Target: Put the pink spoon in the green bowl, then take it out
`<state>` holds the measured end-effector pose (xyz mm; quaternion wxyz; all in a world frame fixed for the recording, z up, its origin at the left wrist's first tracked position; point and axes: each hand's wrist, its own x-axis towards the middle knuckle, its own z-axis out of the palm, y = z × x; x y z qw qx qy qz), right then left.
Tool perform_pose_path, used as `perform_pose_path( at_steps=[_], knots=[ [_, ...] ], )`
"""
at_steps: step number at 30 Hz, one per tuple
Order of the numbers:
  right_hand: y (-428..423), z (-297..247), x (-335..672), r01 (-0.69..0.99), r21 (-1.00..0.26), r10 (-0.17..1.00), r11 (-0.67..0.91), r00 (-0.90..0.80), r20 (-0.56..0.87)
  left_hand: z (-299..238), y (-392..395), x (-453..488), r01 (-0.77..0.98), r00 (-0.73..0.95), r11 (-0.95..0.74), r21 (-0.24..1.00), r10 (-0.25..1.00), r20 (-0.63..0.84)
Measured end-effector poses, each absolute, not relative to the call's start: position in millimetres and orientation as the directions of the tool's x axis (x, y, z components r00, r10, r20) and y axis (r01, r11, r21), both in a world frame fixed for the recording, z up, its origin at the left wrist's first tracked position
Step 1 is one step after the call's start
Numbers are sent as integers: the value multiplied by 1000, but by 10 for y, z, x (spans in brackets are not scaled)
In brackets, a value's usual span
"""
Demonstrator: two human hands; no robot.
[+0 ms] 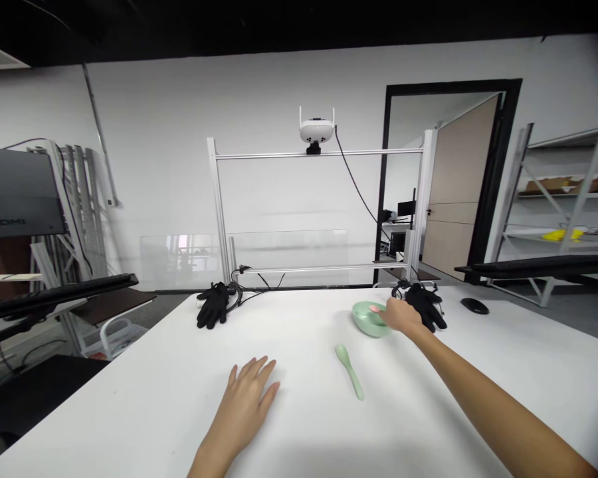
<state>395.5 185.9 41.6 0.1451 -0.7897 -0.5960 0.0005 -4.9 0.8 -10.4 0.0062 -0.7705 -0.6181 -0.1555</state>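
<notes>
While near one bowl (369,326), one spoon (349,372)

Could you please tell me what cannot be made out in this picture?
All in the head view:
Right rim of the green bowl: covered by the right hand.
Palm of the left hand: hidden by the hand's back.
Part of the nearby black glove: behind the right hand.
Rest of the left monitor: cut off by the edge.
Yellow item on the metal shelving: too small to identify.

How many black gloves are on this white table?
2. One black five-fingered glove lies near the far left corner; the other black glove lies toward the far right, just right of the bare right hand. I see no others.
</notes>
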Motion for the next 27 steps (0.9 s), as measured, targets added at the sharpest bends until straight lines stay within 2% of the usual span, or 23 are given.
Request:
perform_pose_path(
  at_steps=[8,13,18,27],
  knots=[
    [1227,572,3746,959,-235,966,-159,200,162,-85,-8,-5,954,210,-252,165,949,235],
    [928,345,3542,961,-262,977,-84,130,166,-93,-16,45,952,220,-260,159,947,235],
    [803,127,3368,959,-268,989,-94,120,83,-57,-43,70,954,223,-261,147,946,235],
    [811,-254,3292,964,-242,992,-107,119,32,-54,-66,30,953,224,-266,145,941,255]
  ],
)
